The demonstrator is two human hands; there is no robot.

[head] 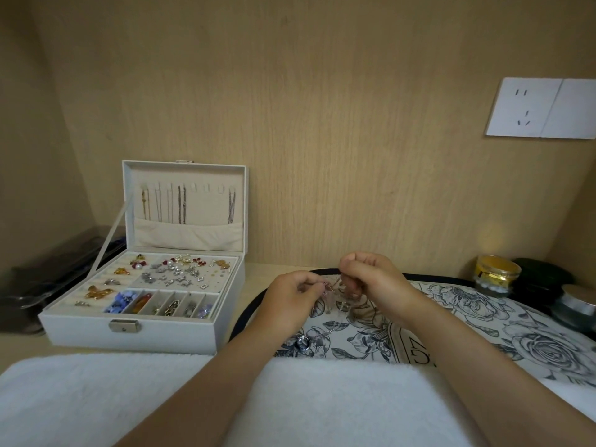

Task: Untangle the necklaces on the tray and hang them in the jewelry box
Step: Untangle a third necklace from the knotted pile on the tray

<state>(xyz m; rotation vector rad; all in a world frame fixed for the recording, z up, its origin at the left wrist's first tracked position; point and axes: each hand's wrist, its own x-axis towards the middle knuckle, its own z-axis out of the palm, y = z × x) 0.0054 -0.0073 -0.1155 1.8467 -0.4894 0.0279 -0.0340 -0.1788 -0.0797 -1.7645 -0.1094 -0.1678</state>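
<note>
While left hand (290,296) and right hand (371,279) each pinch the necklaces (332,288) over the tray (483,317), right of the jewelry box (145,330), they look light, limp, snag-prone. Pinch where they cross; pull gently.

The pale wooden shelf (255,275) carries an open white jewelry box (135,334), a floral tray (532,327), a white towel (96,398), a dark case (42,279) and small jars (496,275).
</note>
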